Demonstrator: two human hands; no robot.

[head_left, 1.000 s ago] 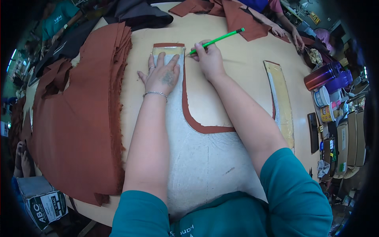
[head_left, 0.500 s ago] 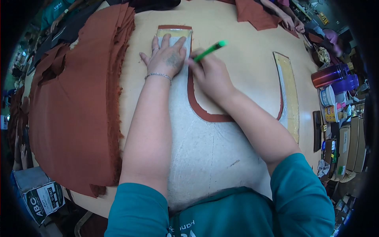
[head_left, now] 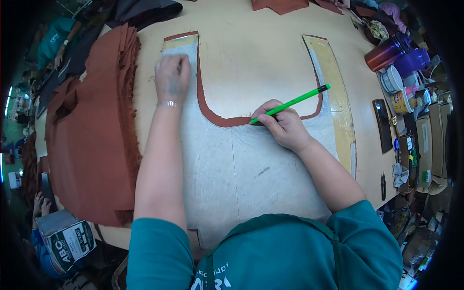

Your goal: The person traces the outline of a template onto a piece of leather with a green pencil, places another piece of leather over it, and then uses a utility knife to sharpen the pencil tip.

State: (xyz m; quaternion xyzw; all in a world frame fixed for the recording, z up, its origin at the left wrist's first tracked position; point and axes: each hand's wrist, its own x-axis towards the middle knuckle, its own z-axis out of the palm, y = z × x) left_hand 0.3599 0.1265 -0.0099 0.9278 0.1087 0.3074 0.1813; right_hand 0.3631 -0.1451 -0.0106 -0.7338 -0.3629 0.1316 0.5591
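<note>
A grey U-shaped pattern template lies on a rust-brown fabric piece whose edge shows along the inner curve. My left hand presses flat on the template's left arm, fingers spread, a bracelet at the wrist. My right hand grips a green pencil, its tip touching the template's inner edge at the bottom of the curve. The template's right arm is yellowish and lies free.
A thick stack of rust-brown fabric sits to the left on the round wooden table. Bottles and cups, a dark phone and boxes crowd the right edge. A printed bag is at lower left.
My right hand with the pencil moved from the top of the left arm down along the inner curve to its bottom. The view shifted; my left hand stays pressed on the left arm.
</note>
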